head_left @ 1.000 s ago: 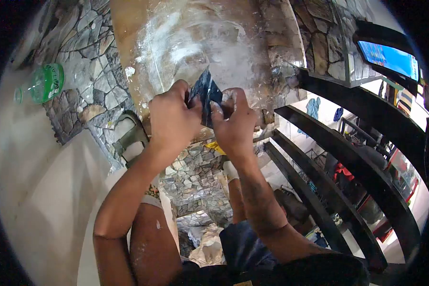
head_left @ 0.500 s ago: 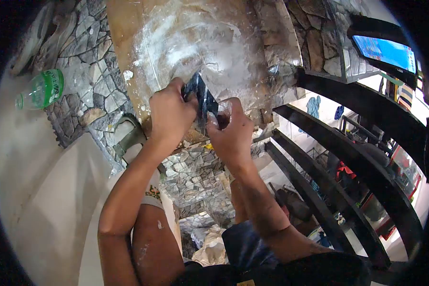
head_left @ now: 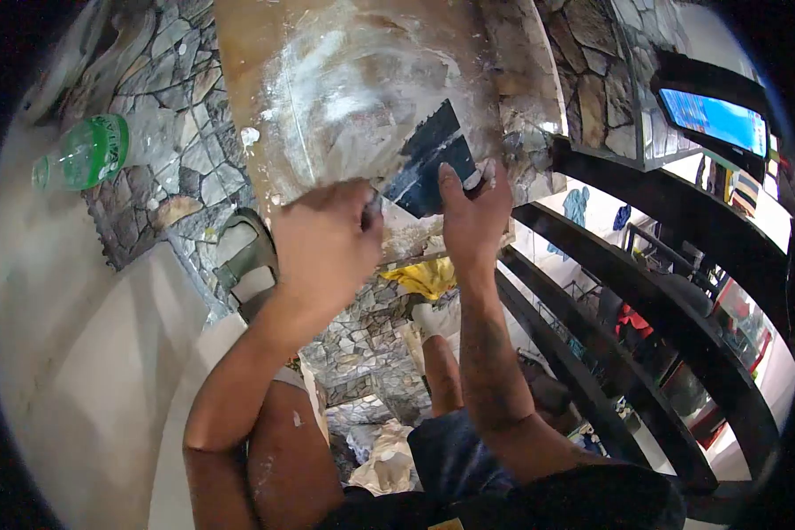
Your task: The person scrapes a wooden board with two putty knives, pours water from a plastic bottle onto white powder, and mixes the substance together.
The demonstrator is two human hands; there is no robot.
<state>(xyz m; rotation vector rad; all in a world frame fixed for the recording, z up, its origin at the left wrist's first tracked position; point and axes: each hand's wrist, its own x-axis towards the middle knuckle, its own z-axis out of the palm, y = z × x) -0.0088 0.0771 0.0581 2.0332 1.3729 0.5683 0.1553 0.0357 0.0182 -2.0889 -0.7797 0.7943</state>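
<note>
My right hand [head_left: 479,212] grips a dark, flat notched spreader [head_left: 433,163] by its lower right edge, thumb on its face. A row of small teeth runs along the spreader's upper left edge, and pale smears mark its face. My left hand [head_left: 327,243], blurred, is closed just to the left of the spreader's lower corner. A bit of something dark shows at its fingertips, too hidden to name. Both hands are over a brown board [head_left: 265,163] smeared with white paste [head_left: 336,93].
A green-labelled plastic bottle [head_left: 93,152] lies at the left on stone-patterned flooring [head_left: 185,168]. Beside the board is a grey-green plastic object [head_left: 243,256]. Yellow cloth or plastic [head_left: 424,278] shows below the board. Dark slats [head_left: 636,291] and a lit phone screen [head_left: 714,121] are at right.
My right hand has moved up and right with the spreader, whose face now shows more fully. My left hand has drawn down, apart from it. More of the yellow material shows.
</note>
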